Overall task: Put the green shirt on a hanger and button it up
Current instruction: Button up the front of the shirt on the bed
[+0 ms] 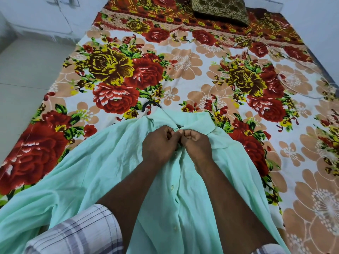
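The green shirt (113,162) lies front-up on the floral bedsheet (183,61), and the hanger (146,104) pokes its black hook out past the collar, so the hanging looks done. The left hand (161,142) and right hand (197,143) both pinch the placket just under the collar (top button, I'd say). Whether the lower buttons (171,187) are fastened, I can't tell.

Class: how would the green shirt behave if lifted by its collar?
Probably floppy: the shirt lies in soft folds on the bed. Likely light, as the cloth looks thin. The hanger hook at its collar might steady the shoulders.
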